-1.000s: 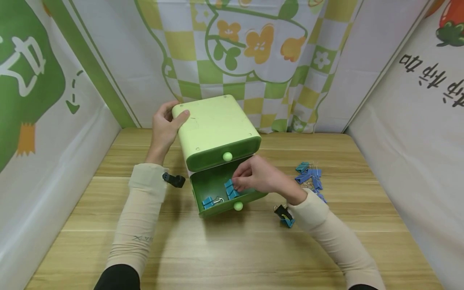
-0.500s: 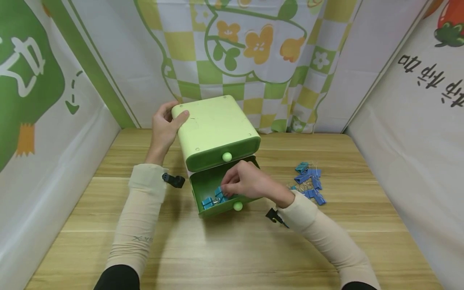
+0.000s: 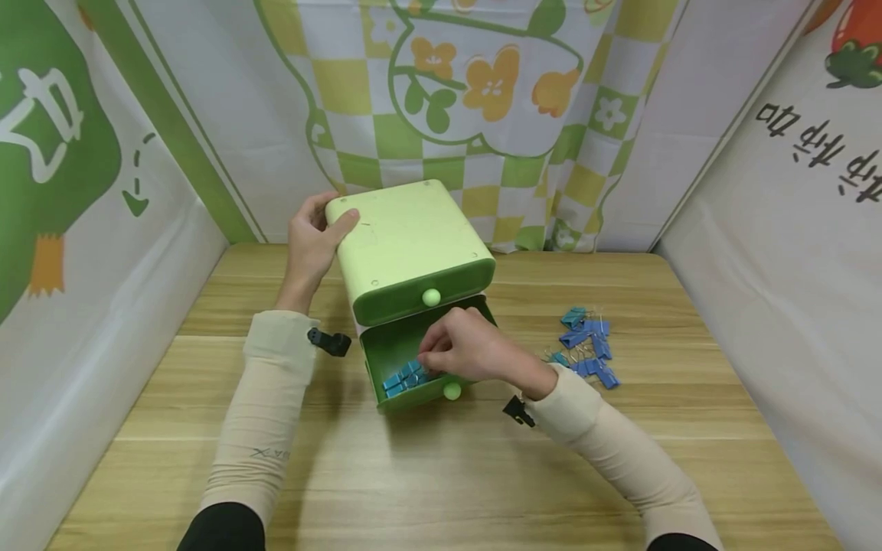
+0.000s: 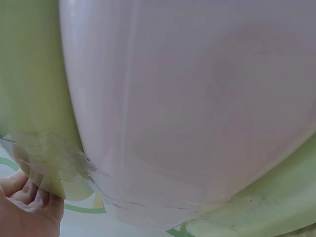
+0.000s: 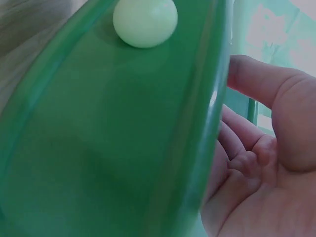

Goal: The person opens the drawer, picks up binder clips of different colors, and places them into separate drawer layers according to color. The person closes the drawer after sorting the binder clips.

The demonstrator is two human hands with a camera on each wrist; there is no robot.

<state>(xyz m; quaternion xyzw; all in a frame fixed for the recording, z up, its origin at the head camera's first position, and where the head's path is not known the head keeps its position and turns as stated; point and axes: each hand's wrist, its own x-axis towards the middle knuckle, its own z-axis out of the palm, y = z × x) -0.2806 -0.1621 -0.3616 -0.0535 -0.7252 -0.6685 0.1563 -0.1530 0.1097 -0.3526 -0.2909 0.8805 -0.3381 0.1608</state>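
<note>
A light green desktop drawer box [image 3: 413, 241] stands on the table, its lower dark green drawer [image 3: 391, 346] pulled out. My left hand [image 3: 310, 245] holds the box's back left corner, thumb on the top and fingers behind. Inside the drawer my right hand [image 3: 475, 344] pinches a blue binder clip [image 3: 415, 370], beside another blue binder clip [image 3: 393, 385] at the left front corner. The fingers partly cover the pinched clip. In the right wrist view the drawer front [image 5: 113, 123] hides the fingertips. The box's pale side [image 4: 187, 98] fills the left wrist view.
Several blue and teal binder clips [image 3: 586, 340] lie in a loose pile on the wooden table [image 3: 441, 474], right of the box. The upper drawer [image 3: 400, 300] is closed. A checked curtain [image 3: 475, 168] hangs behind.
My right hand has moved left inside the drawer, bringing the blue binder clip next to the one in the corner. My left hand keeps its hold on the box.
</note>
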